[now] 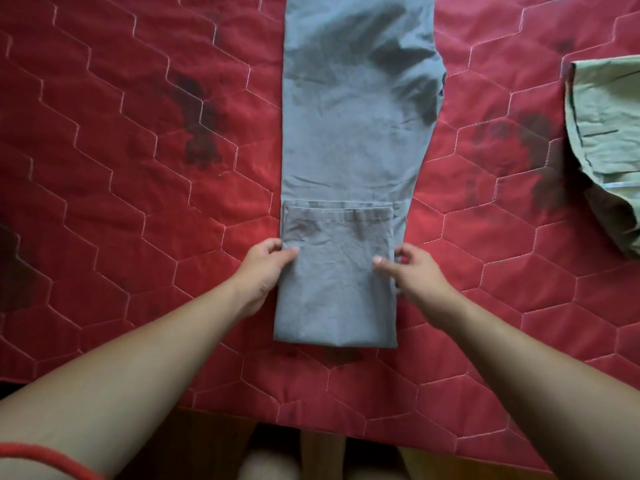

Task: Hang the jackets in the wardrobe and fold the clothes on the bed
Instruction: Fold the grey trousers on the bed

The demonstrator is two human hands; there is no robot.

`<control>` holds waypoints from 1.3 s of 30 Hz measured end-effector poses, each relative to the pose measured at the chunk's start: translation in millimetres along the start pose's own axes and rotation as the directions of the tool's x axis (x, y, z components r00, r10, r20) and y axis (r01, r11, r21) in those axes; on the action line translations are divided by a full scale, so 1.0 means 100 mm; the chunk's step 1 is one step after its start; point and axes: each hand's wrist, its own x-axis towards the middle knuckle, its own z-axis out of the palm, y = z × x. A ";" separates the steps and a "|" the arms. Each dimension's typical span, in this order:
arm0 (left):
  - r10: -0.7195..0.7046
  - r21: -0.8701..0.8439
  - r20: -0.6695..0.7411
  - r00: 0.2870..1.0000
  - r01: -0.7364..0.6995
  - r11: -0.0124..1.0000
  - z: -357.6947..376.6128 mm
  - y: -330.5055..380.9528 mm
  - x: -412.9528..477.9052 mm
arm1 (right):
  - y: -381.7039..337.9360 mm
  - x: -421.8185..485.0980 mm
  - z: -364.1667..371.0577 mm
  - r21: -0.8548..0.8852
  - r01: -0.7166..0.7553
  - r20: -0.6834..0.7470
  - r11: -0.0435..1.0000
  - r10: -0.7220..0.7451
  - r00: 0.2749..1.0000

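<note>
Trousers (353,109) of grey fabric are laid lengthwise down the centre of the head view, from the top edge of the frame to the lower centre. They are spread on a red quilted bedspread (138,168) stitched in a hexagon pattern. The lower end of the garment is folded up over itself. The hemmed edge of the folded panel is seen across the centre of the frame, and the fold line lies at the lower centre, near the edge of the bed. The panel is flanked by both hands, one at each side edge, in its upper half.

The left hand (268,263) is set at the left edge of the panel. Its thumb is laid on top of the fabric and its fingers are curled at the edge, so that the edge is pinched. The right hand (414,268) is set at the right edge in a mirrored pose, thumb on the fabric and fingers curled round the edge. The hands are kept apart by the width of the panel. Both forearms are extended from the lower corners of the frame and converge on the garment. A red cord band (45,457) is worn round the left arm at the lower left corner.

A green garment (606,133) is seen at the right edge of the frame, well apart from the trousers.
</note>
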 end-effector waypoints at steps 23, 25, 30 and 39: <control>0.225 -0.083 0.193 0.955 -0.212 0.974 0.10 2.53 1.12 | -2.47 1.13 -0.27 0.059 0.052 0.018 0.997 -0.053 0.998; 0.070 0.048 0.202 0.977 -0.081 0.996 0.07 2.27 1.17 | -2.23 1.12 -0.31 -0.017 -0.120 0.116 0.993 0.121 0.986; -0.135 0.010 0.244 0.960 0.136 0.991 -0.08 1.21 0.80 | -1.01 0.79 -0.22 0.207 -0.345 0.264 0.916 0.287 0.921; -0.255 0.056 0.266 0.930 0.250 0.967 -0.18 0.16 0.26 | -0.10 0.38 -0.03 0.254 -0.309 0.183 0.917 0.268 0.946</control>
